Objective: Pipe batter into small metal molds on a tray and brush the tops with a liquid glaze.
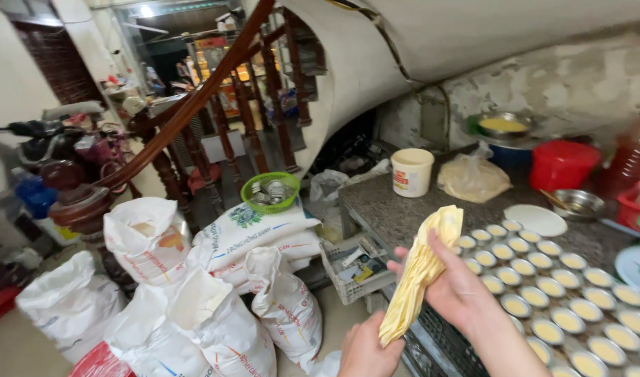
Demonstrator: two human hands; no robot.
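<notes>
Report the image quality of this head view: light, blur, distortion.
Head view: wide-angle bend curves the stair rail and wall; bright doorway light at top washes out; both hands, left and right, and the yellow cloth are fairly sharp; the filled cups read clearly; sacks slightly soft.

The folded yellow cloth [421,276] looks soft and matt. The small round cups of yellow custard [554,300] look smooth and shiny. The grey stone table [410,213] looks speckled. The red plastic tub [563,165] looks glossy.
</notes>
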